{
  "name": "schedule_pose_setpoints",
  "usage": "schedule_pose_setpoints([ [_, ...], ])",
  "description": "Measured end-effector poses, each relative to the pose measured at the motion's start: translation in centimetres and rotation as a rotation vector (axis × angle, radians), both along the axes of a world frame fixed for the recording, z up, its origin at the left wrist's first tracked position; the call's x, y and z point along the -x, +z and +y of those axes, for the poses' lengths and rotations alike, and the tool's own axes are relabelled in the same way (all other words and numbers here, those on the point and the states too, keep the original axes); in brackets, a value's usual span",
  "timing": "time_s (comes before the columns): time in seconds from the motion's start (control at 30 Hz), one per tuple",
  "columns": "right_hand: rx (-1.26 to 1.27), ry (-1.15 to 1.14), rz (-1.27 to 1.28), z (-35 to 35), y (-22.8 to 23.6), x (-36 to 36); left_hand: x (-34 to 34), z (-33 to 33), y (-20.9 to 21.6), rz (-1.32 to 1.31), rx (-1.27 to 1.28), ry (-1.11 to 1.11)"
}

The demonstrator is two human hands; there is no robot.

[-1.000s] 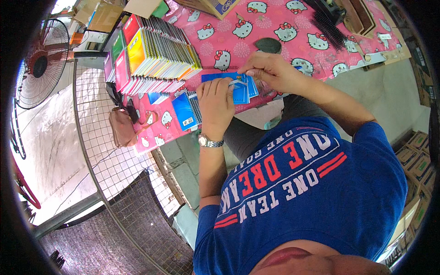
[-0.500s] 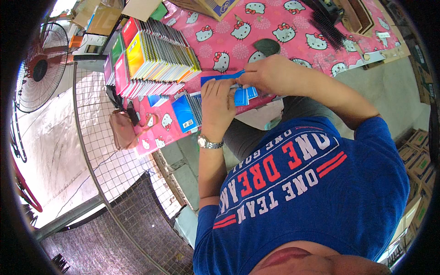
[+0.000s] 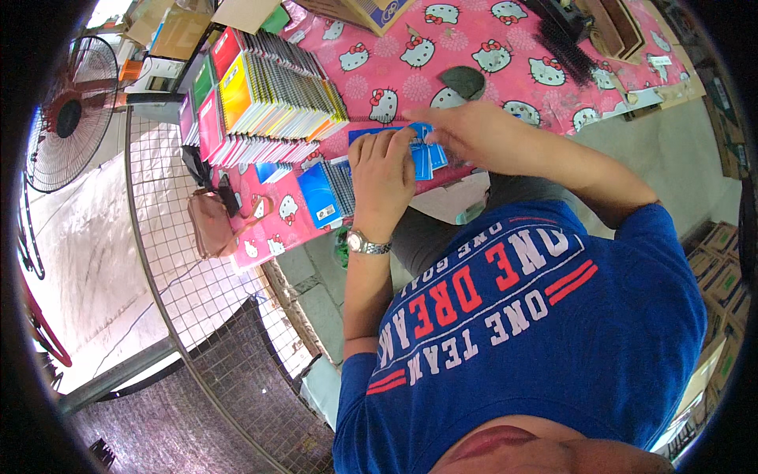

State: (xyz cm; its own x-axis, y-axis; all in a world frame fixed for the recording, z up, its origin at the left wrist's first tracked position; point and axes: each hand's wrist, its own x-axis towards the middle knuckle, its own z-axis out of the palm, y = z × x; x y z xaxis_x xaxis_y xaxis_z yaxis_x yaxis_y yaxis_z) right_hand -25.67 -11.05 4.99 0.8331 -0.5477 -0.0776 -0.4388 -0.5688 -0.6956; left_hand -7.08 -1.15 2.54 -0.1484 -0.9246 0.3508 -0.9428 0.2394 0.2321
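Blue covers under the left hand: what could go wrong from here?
The blue covers lie offset near the close edge of the pink tablecloth, so a nudge might misalign them or slide one off. The left hand is close beside the blue spiral notebooks and could knock them. The tall multicoloured notebook stack might topple if bumped.

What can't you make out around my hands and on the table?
All in the head view:
Blue covers: partly hidden by the left hand.
Right hand: fingers blurred, so their grip is unclear.
Cardboard box: cut off by the upper edge.
Label on the blue spiral notebook: too small to read.
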Motion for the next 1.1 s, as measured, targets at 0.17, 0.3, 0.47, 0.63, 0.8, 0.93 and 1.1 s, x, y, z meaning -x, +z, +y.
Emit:
schedule_pose_setpoints([
  [0.17,0.308,0.082,-0.265,0.0,-1.4,-0.5,-0.1,0.0,0.6,0.001,-0.034,-0.017],
  [0.3,-0.644,0.115,-0.207,-7.4,-6.1,-1.5,-0.6,0.5,0.6,0.043,-0.063,-0.057],
  [0.47,0.605,0.32,-0.224,-15.8,-19.5,1.3,-1.7,0.1,-0.1,0.085,-0.071,-0.143],
  [0.63,0.406,0.155,0.186,-13.4,-14.7,0.0,-1.1,1.4,-0.2,-0.178,0.091,0.061],
  [0.8,-0.688,0.069,-0.358,-9.1,-8.2,-1.9,-2.0,1.6,-1.5,0.057,0.079,0.141],
  [0.93,-0.692,0.54,-0.268,-7.8,-4.8,-2.6,-1.9,0.8,-1.3,0.097,0.069,0.059],
  [1.1,-1.085,0.578,-0.486,-7.6,-4.2,-2.2,-1.9,0.5,-1.2,0.132,0.051,0.065],
])
